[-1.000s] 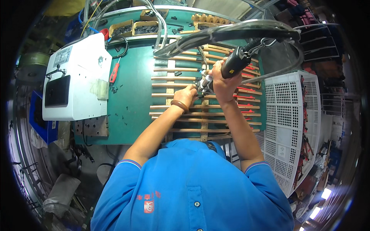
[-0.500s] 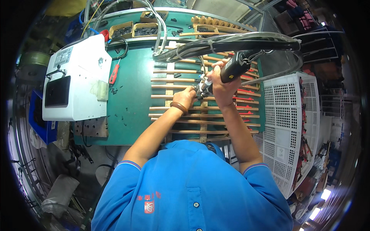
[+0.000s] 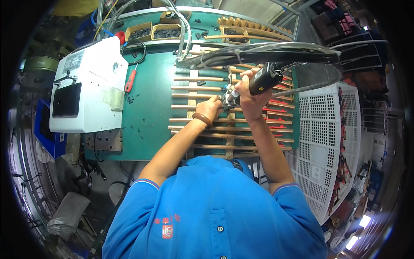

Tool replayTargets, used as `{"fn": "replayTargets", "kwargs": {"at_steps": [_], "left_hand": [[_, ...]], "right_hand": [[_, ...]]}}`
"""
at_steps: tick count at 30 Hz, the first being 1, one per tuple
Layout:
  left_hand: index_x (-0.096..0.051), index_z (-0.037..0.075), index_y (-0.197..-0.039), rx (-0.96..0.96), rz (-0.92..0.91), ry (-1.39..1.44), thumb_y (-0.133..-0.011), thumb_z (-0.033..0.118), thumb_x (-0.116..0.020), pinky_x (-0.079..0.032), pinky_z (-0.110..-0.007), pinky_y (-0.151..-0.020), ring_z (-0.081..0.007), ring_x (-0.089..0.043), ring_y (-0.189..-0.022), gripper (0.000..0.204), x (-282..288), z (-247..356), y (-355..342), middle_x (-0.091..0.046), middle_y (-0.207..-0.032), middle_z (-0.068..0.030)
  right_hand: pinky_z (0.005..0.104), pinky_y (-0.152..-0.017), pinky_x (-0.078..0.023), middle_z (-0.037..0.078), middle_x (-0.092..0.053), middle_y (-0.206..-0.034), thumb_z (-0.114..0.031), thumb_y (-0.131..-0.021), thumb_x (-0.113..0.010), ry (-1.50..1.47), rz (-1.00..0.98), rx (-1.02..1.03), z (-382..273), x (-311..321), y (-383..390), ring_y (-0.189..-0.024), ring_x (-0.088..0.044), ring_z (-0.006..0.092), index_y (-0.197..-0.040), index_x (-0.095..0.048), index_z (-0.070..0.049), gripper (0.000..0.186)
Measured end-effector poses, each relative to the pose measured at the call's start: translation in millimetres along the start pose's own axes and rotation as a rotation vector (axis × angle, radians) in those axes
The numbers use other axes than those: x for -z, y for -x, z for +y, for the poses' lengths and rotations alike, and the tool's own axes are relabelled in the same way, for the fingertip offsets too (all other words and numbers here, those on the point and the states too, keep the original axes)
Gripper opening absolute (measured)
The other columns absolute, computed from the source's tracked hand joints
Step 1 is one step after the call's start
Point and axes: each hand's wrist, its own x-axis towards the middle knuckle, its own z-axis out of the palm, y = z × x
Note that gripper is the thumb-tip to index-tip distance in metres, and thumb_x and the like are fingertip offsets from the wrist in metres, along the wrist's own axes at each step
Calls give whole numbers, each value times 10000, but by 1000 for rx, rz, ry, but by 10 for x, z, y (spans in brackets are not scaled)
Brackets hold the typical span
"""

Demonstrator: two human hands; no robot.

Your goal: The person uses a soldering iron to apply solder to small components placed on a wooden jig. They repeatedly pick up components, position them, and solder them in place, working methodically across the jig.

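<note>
My right hand [image 3: 253, 93] is wrapped round a black handheld power screwdriver [image 3: 266, 78], tilted with its metal nose [image 3: 230, 98] pointing down and left. The nose meets the middle of a row of light brown rods [image 3: 189, 106], laid side by side across wooden strips [image 3: 190, 113]. Beside the nose, my left hand [image 3: 209, 108] has its fingers closed at one rod; the small part at the fingertips is hidden. A brown bangle circles that wrist. Red pieces [image 3: 278, 111] lie along the rods' right portions. Thick clear and black hoses [image 3: 258, 52] run over the bench to the screwdriver.
A white machine [image 3: 92, 93] with a dark panel stands left on the green bench [image 3: 151, 95], with a red-handled screwdriver [image 3: 130, 81] beside it. Boxes of small black parts [image 3: 167, 32] stand at the back. A white perforated crate [image 3: 317, 138] is on the right.
The view has shifted slightly, so the bench sits a little further right. Both hands and the power screwdriver keep nearly the same place over the rods.
</note>
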Motion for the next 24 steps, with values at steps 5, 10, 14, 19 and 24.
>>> {"fn": "replayTargets", "kwargs": {"at_steps": [5, 10, 14, 19, 24], "left_hand": [[-631, 138, -861, 0, -27, -8, -726, 206, -736, -513, -420, -630, -315, -623, -764, 185, 1, 28, -8, -581, -936, -49], [-620, 146, -904, 18, 35, 108, -707, 206, -756, -514, -414, -651, -309, -616, -796, 247, 65, 38, 23, -565, -959, -53], [-597, 40, -1178, 588, 273, 956, -801, 169, -725, -484, -287, -653, -141, -568, -804, 419, 276, 188, 135, -595, -872, -36], [-456, 7, -1217, 932, 100, 2141, -821, -74, -522, -505, -358, -887, -226, -561, -958, 409, 417, 244, 579, -539, -1041, -100], [-499, -6, -1216, 767, -20, 2175, -797, -195, -461, -488, -332, -976, -209, -565, -1065, 461, 267, 386, 1021, -550, -1124, -112]], "right_hand": [[225, -619, -521, 86, -617, -939, 73, -847, -518, -51, 26, -19, -156, 86, -132, -741, -633, 122, -1100, -474, 2, 266], [224, -539, -523, 118, -615, -955, 44, -865, -513, 77, 99, 68, -673, 190, -306, -733, -652, 158, -1167, -433, 34, 312], [229, -544, -523, 135, -624, -957, 36, -861, -531, 71, 104, 29, -935, 290, -373, -731, -653, 163, -1175, -439, 37, 327], [247, -550, -522, 143, -635, -968, 9, -859, -573, 25, 97, -12, -925, 435, -341, -722, -654, 178, -1184, -453, 25, 347], [238, -574, -508, 129, -641, -934, -25, -868, -612, -4, 18, -52, -968, 384, -307, -719, -642, 156, -1209, -432, 36, 391]]}}
